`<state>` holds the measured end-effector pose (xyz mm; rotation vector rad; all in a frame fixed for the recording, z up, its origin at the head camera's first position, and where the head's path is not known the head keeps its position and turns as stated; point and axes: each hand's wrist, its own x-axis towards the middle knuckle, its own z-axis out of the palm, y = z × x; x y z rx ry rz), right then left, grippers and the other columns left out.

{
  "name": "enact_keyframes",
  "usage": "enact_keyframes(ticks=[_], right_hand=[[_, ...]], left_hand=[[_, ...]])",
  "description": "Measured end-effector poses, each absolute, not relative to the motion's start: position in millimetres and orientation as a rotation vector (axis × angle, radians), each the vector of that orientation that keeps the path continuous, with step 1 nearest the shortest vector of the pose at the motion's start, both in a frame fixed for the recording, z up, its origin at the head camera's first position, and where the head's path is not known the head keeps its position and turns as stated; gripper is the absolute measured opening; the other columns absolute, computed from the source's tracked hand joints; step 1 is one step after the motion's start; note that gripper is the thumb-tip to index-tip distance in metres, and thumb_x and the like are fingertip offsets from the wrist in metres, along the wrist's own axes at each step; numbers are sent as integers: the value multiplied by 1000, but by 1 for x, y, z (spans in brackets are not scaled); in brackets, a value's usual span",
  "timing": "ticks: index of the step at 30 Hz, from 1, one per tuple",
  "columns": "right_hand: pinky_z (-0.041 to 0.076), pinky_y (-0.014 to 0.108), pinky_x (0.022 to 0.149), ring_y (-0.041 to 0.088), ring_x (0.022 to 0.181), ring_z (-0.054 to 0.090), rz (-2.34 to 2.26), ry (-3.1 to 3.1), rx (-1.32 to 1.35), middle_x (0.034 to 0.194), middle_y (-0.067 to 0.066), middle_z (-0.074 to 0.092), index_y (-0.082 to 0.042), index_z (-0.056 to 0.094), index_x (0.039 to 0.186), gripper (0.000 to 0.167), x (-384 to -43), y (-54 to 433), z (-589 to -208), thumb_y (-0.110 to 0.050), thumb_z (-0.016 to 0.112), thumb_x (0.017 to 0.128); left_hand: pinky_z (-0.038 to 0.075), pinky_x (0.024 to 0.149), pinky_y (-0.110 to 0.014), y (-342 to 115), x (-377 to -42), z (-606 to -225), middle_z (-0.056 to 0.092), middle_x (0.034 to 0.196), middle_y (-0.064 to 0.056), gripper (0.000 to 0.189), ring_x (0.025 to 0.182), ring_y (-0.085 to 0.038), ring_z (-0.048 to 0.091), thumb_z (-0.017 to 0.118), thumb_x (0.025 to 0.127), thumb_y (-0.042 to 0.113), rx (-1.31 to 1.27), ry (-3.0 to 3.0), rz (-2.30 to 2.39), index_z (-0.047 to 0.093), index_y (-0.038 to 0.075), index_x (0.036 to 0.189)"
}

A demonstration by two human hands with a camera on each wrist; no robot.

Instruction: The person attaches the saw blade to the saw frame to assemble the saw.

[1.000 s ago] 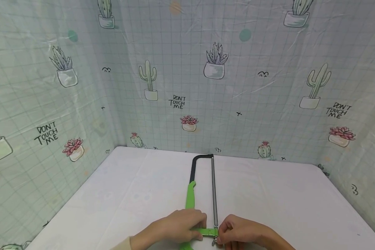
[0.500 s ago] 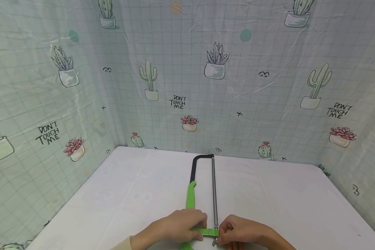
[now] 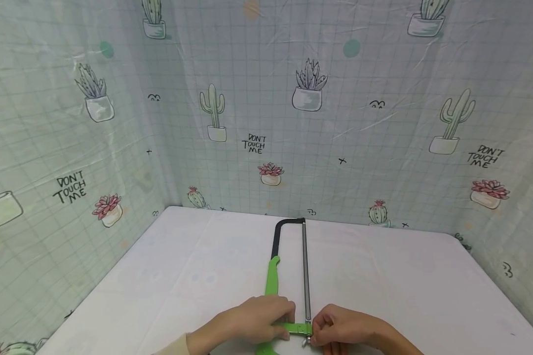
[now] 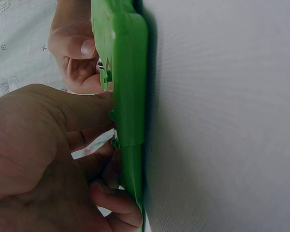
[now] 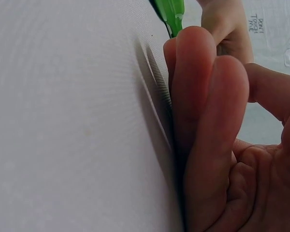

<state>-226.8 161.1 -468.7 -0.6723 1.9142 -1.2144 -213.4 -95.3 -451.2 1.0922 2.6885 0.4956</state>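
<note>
A hacksaw [image 3: 272,277] with a green handle, black front frame and straight grey blade [image 3: 306,276] lies flat on the white table, its far end towards the back. My left hand [image 3: 262,318] grips the green rear part of the frame from above, hiding some of it. At the near end of the blade, a small metal wing nut [image 3: 306,341] sticks out past the green crosspiece [image 3: 298,329]. Thumb and forefinger of my right hand [image 3: 348,325] pinch at this wing nut, partly covering it. In the right wrist view, its other fingers [image 5: 210,121] rest against the table.
The white table [image 3: 408,281] reaches back to a wrinkled curtain [image 3: 257,98] printed with cacti, which surrounds it at the back and both sides. The saw's far end lies close to the table's back edge.
My right hand's lower fingers shift very slightly by the wing nut. The hacksaw and left hand stay in place; the head view drifts a little.
</note>
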Motion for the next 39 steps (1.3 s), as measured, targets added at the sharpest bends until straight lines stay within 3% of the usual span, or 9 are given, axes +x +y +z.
enact_keyframes(ticks=[5, 12, 18, 23, 39], right_hand=[[41, 15, 47, 1, 51, 52, -1209, 1908, -684, 64, -6, 63, -10, 66, 84, 16, -228, 161, -470, -23, 64, 93], [41, 15, 47, 2, 51, 51, -1219, 1893, -705, 66, -3, 61, 4, 65, 89, 24, -228, 163, -470, -20, 64, 93], [41, 14, 47, 0, 50, 51, -1222, 1868, -709, 66, -4, 62, -10, 64, 86, 12, -229, 163, -468, -19, 64, 94], [40, 13, 46, -1, 50, 51, -1225, 1855, -711, 65, -5, 62, -14, 63, 85, 9, -230, 162, -467, -18, 65, 93], [40, 13, 46, -1, 49, 51, -1227, 1860, -699, 64, -6, 62, -12, 65, 86, 8, -229, 161, -469, -16, 64, 93]], left_hand=[[45, 71, -18, -94, -214, -452, 54, 87, 21, 15, 81, 4, 50, 76, 91, 34, 1085, 2689, 495, 65, 29, 100], [45, 71, -18, -93, -216, -454, 54, 87, 21, 15, 80, 4, 50, 76, 91, 35, 1069, 2690, 494, 66, 29, 101], [45, 70, -18, -93, -217, -455, 54, 87, 21, 16, 79, 4, 49, 76, 91, 35, 1082, 2691, 499, 66, 29, 101], [44, 69, -18, -94, -216, -454, 53, 86, 21, 16, 79, 4, 49, 76, 91, 36, 1084, 2699, 492, 65, 30, 100], [44, 70, -18, -95, -215, -453, 53, 87, 21, 16, 80, 4, 49, 76, 91, 36, 1084, 2696, 483, 65, 31, 101]])
